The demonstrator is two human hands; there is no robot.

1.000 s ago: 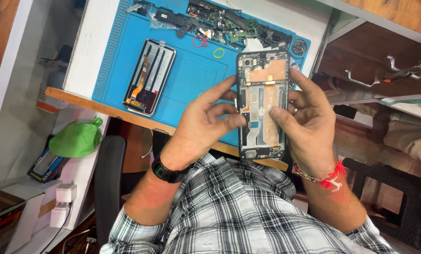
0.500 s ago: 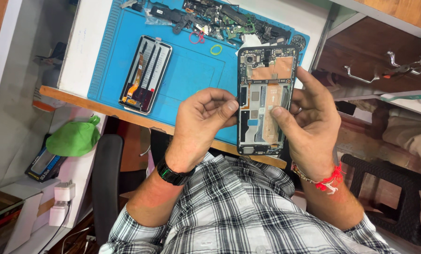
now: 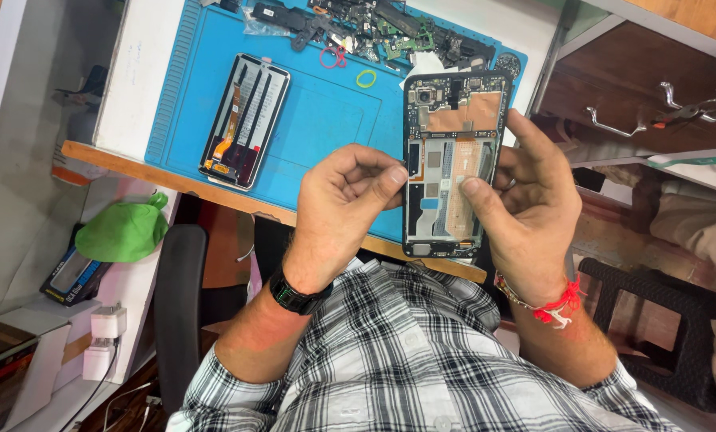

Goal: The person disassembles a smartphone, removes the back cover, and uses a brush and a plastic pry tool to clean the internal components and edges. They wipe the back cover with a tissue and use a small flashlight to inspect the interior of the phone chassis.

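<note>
Between both hands, opened phone frame held upright, insides facing up. Right hand grips its right edge, thumb pressed on the middle. Left hand curled, fingertips pinched at frame's left edge; can't tell if sth tiny is held. Beyond left hand, separate screen assy lies on blue mat, parts pile farther off.

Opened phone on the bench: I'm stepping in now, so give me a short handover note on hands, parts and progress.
Right hand holds the opened phone upright above the blue mat, thumb on its inner plate.
Left hand pinches at the phone's left edge.
A separate screen panel lies face down on the mat; loose parts sit at the far edge.
Done: back cover off. Left: internals remain in the frame.
</note>
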